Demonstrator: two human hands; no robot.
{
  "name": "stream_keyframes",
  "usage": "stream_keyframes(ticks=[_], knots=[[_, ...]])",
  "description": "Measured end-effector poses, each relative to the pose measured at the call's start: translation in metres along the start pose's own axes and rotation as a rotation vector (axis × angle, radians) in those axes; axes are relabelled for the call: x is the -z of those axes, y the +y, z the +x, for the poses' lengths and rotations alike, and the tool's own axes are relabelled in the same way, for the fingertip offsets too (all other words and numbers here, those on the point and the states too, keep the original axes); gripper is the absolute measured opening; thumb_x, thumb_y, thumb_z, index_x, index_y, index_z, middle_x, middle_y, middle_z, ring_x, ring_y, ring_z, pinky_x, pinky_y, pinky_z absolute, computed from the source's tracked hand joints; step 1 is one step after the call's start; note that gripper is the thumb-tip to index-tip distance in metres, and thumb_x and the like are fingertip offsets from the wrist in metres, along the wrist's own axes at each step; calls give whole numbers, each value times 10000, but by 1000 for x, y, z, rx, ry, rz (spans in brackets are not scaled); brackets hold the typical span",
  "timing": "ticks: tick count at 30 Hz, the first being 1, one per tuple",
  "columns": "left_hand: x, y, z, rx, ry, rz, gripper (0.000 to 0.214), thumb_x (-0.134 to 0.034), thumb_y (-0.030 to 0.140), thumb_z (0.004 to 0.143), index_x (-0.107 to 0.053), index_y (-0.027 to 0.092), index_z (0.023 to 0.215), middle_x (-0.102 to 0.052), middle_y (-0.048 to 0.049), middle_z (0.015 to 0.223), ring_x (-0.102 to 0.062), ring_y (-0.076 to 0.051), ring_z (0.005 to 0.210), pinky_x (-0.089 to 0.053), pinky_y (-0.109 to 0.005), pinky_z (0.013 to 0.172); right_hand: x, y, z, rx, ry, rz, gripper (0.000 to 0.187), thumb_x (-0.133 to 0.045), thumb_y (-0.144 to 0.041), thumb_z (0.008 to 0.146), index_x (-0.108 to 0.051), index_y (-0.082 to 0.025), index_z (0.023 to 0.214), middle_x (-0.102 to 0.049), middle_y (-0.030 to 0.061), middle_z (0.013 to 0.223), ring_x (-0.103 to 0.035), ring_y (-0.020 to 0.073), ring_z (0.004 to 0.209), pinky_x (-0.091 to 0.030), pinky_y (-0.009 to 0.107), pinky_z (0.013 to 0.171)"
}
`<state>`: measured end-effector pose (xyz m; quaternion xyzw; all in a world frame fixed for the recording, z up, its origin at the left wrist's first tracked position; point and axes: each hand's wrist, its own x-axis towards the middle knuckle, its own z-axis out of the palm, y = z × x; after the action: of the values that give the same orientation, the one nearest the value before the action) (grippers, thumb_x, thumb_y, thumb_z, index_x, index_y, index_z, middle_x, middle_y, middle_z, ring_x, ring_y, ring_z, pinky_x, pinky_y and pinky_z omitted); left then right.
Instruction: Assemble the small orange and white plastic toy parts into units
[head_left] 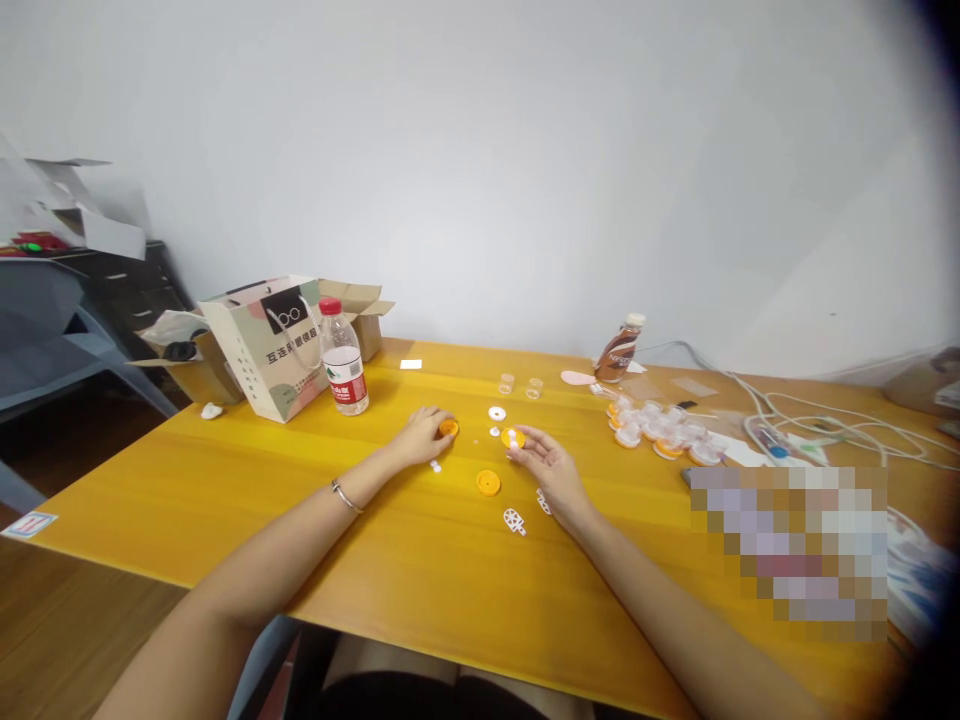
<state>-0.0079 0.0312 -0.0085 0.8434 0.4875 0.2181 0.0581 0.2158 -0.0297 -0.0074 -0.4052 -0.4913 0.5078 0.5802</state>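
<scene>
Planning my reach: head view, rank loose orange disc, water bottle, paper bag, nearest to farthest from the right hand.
1. Orange disc, just left of right hand holding an orange piece.
2. Water bottle, farther left.
3. Paper bag, leftmost.

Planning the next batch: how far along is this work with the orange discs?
Seemingly done: a pile of put-together pieces at the right. In hand: the left hand rests on an orange disc, the right hand holds a second disc. Left: a loose disc, white parts and two clear cups on the table.
</scene>
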Motion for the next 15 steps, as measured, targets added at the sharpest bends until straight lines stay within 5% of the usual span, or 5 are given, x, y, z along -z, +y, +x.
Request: stream_keyframes(ticks=[9, 15], knots=[[-1, -4, -2, -9, 9, 45, 302, -457, 314, 770, -523, 211, 1046, -516, -60, 952, -454, -204, 906, -344, -335, 831, -2, -8, -5, -133, -86, 142, 376, -691, -253, 563, -600, -229, 927, -648, 5, 829, -603, 126, 736, -462, 277, 753], [-3, 2, 2, -1, 36, 38, 329, -441, 361, 781, -502, 211, 1068, -505, -60, 992, -446, -207, 930, -339, -341, 839, 6, 3, 5, -3, 93, 49, 431, -708, -281, 531, -579, -203, 934, -631, 4, 749, -592, 149, 717, -473, 300, 692]])
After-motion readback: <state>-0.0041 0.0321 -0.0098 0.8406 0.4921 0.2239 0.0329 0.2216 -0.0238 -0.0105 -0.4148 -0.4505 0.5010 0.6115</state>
